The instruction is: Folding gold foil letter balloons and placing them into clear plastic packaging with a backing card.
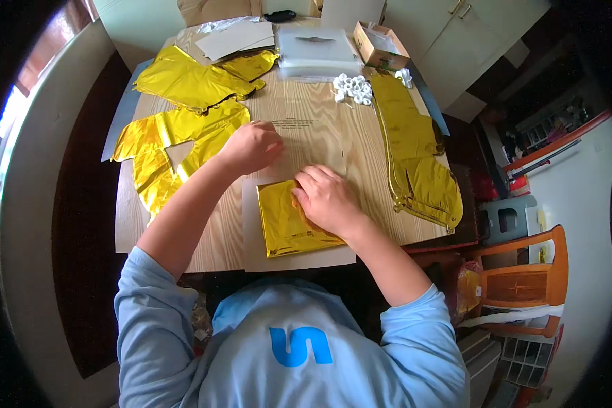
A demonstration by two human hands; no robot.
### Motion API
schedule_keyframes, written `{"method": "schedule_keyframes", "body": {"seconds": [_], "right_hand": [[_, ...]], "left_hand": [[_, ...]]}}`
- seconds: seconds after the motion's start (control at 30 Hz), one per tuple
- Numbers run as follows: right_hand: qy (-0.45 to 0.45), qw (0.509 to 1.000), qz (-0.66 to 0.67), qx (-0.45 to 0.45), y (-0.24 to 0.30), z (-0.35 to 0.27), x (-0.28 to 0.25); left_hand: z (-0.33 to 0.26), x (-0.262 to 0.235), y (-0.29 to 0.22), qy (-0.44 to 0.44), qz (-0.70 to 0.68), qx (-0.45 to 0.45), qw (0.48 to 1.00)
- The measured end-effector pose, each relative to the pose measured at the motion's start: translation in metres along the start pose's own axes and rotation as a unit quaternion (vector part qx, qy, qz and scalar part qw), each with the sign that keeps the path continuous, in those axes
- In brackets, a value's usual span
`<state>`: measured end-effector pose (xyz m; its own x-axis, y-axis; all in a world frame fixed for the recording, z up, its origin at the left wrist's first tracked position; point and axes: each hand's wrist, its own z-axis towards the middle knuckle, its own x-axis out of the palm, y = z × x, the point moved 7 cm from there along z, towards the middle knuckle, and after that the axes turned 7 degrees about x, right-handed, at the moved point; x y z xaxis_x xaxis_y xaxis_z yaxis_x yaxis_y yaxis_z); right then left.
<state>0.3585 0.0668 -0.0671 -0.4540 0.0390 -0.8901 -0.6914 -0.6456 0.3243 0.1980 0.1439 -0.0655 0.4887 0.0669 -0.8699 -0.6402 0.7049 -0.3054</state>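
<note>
A folded gold foil balloon (279,231) lies in a flat packet on a pale card (253,245) at the table's near edge. My right hand (328,197) presses on its upper right part, thumb tucked in against the foil and fingers reaching past the far edge. Beyond it, a clear plastic bag (313,136) with small print lies flat on the table, its outline hard to see. Over the bag's left side is my left hand (253,147), fingers curled and closed, seemingly on the bag's edge; the fingertips are partly hidden.
Flat gold foil balloons (197,81) spread over the left side, and more gold foil (415,143) lies along the right. At the back are white cards (234,41), a stack of clear bags (317,51), white coiled pieces (352,88) and a cardboard box (381,46). A wooden chair (523,279) stands right.
</note>
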Motion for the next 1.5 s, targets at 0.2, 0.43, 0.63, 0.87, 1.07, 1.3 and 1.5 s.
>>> {"method": "schedule_keyframes", "body": {"seconds": [0.2,0.43,0.63,0.87,1.07,1.3,1.5], "right_hand": [[0.005,0.999,-0.019,0.041,0.005,0.009,-0.004],[-0.033,0.999,-0.033,0.027,0.014,-0.003,0.000],[-0.114,0.972,0.173,0.111,-0.001,-0.027,-0.048],[-0.108,0.849,0.311,0.414,-0.034,-0.187,-0.054],[0.074,0.395,0.798,0.450,0.026,-0.215,0.052],[-0.087,0.522,0.666,0.525,0.021,-0.189,0.037],[-0.120,0.596,0.654,0.450,0.020,-0.209,0.013]], "left_hand": [[0.006,0.003,-0.026,0.000,0.158,0.065,0.985],[0.002,-0.012,-0.026,-0.120,0.219,0.004,0.968],[-0.017,0.011,-0.032,-0.099,0.217,0.029,0.971],[-0.021,0.005,-0.039,-0.136,0.228,0.040,0.963],[-0.030,0.010,-0.057,-0.133,0.233,0.017,0.963],[-0.043,0.012,-0.081,-0.057,0.219,-0.019,0.974],[-0.050,0.009,-0.090,-0.007,0.181,-0.027,0.983]]}}
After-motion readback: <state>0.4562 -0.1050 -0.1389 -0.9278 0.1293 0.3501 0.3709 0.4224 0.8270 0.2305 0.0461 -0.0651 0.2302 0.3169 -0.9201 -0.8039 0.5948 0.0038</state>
